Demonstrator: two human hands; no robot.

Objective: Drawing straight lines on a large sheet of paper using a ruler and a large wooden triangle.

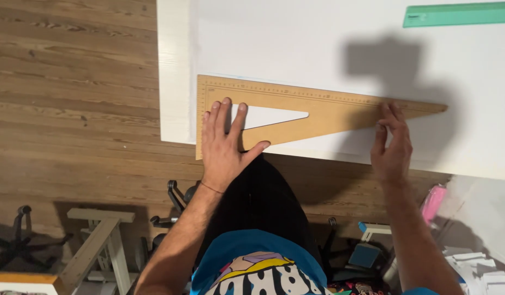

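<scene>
Both hands (226, 143) (393, 146) press a tan wooden triangle (323, 112), seemingly flat.

We seem to be in a home craft or drafting workspace. A white counter (176, 65) stands on a wood plank floor (72, 82). Under our grip lies a large wooden set square (329, 109), and beyond it, up the counter, a green ruler (460, 15). Below our grip, down on the floor, we see chair casters (15, 240), a trestle leg (97, 240) and white paper offcuts (476, 267).
</scene>
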